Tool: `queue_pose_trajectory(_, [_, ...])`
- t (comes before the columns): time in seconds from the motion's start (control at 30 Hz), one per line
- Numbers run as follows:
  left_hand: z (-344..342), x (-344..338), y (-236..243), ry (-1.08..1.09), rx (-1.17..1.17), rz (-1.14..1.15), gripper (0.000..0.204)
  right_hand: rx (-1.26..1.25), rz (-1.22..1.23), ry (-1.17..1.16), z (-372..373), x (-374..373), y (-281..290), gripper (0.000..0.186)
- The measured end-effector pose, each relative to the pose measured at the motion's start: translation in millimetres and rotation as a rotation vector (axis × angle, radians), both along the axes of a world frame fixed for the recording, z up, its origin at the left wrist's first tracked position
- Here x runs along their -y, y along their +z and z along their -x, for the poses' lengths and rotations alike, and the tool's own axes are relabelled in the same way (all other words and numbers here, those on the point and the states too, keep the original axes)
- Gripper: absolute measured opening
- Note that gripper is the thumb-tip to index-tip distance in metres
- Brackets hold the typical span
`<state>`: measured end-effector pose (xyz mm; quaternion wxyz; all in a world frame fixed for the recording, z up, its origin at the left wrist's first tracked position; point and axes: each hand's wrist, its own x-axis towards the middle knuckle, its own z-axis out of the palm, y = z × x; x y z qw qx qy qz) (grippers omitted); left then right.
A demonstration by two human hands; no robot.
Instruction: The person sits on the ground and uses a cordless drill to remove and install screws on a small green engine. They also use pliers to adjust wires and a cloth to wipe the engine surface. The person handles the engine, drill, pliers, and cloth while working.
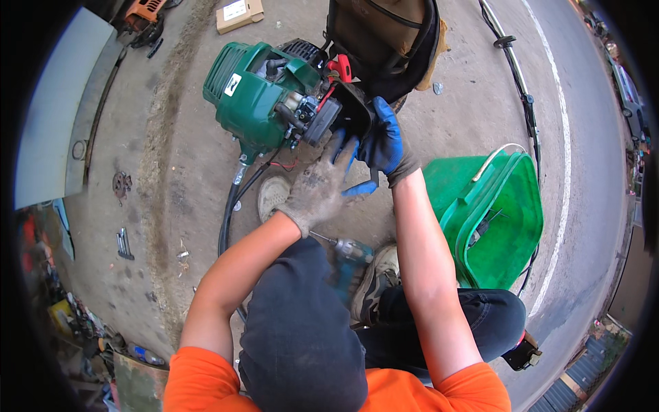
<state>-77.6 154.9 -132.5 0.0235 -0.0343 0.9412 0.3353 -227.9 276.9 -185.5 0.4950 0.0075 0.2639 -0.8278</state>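
A green brush cutter engine (250, 96) lies ahead of me, with its side exposed and a red lever (340, 67) above a dark square part (321, 123). Beside it, my right hand (383, 143), in a blue-coated glove, grips the edge of a black plastic cover (353, 113). The cover is tilted, its hollow side partly showing. My left hand (321, 184), gloved in grey with blue fingertips, reaches up to the cover's lower edge. Its fingers are spread, and their tips are partly hidden against the cover.
On my right stands a green bucket (449, 196) with dark metal pieces inside. A cordless drill (351, 253) lies between my legs. Behind the engine are a brown bag (384, 44) and a cardboard box (240, 15). Wrenches (124, 243) lie left; a long pole (515, 65) lies right.
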Motion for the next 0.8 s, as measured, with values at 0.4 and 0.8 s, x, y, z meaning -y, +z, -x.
queue_pose_trajectory(0.4, [11.1, 95.6, 89.9, -0.184, -0.279, 0.660, 0.075, -0.069, -0.131, -0.223, -29.3, 13.5, -4.7, 0.054])
queue_pose_trajectory(0.8, [30.6, 104.1, 57.8, -0.168, -0.349, 0.669, 0.087, -0.332, -0.114, -0.471, -53.4, 31.7, -25.7, 0.076])
